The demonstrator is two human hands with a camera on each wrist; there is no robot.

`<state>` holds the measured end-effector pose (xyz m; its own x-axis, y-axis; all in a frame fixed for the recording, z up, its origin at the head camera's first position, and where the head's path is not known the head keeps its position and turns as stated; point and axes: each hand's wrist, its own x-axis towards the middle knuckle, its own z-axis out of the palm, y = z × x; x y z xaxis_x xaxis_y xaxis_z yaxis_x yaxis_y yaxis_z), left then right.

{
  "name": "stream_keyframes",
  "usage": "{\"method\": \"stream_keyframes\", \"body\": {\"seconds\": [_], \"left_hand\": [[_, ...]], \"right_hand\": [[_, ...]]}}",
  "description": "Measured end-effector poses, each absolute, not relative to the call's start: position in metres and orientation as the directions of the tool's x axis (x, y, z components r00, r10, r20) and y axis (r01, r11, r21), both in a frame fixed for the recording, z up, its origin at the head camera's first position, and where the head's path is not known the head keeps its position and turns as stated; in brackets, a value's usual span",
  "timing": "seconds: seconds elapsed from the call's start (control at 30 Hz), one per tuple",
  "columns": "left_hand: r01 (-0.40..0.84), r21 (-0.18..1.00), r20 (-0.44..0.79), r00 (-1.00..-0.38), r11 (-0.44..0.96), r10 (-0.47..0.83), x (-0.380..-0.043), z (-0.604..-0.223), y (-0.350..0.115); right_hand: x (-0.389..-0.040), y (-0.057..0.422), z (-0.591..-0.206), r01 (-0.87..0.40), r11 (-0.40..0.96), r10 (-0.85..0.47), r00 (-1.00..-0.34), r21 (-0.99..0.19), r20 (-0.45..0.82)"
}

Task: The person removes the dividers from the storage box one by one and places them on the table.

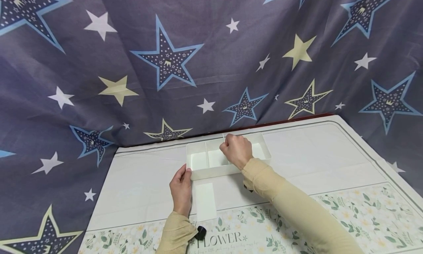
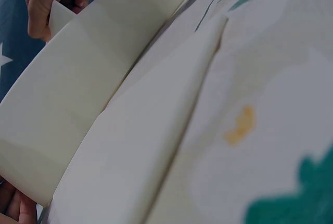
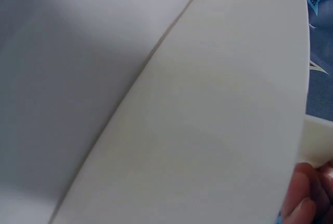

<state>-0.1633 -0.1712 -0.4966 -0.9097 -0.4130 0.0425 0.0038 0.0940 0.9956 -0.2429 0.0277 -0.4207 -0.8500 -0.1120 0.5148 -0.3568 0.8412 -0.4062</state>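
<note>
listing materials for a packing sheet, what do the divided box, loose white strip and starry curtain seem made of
Box: probably plastic, off-white and smooth, with thin, even walls. Strip: perhaps the same plastic, pale, smooth and straight-edged, though stiff card is possible. Curtain: fabric, printed and matte-looking, judging by its soft folds and creases.

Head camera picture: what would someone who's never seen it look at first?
Probably the big purplish-blue cloth behind the table, covered in blue, yellow and white stars. Next, the white tray near the table's far edge, with the left hand gripping its near left corner. The right hand stands out too, over the tray, pinching a white divider.
</note>
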Motion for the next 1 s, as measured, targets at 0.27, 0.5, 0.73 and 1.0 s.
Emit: {"method": "stream_keyframes", "body": {"seconds": [0.27,0.5,0.73,1.0], "left_hand": [[0.003,0.996,0.039,-0.909,0.087,-0.414,-0.1630,-0.4959,-0.1704],[0.006,0.996,0.044,-0.912,0.093,-0.408,-0.1627,-0.4957,-0.1707],[0.007,0.996,0.041,-0.913,0.086,-0.405,-0.1637,-0.4972,-0.1713],[0.002,0.996,0.038,-0.913,0.088,-0.407,-0.1644,-0.4974,-0.1713]], "right_hand": [[-0.2427,0.0282,-0.4191,-0.351,0.843,-0.106,-0.851,-0.407,0.515],[-0.2431,0.0275,-0.4173,-0.336,0.848,-0.098,-0.859,-0.409,0.502],[-0.2429,0.0276,-0.4151,-0.332,0.849,-0.099,-0.864,-0.410,0.493],[-0.2433,0.0276,-0.4132,-0.326,0.853,-0.092,-0.862,-0.407,0.498]]}}
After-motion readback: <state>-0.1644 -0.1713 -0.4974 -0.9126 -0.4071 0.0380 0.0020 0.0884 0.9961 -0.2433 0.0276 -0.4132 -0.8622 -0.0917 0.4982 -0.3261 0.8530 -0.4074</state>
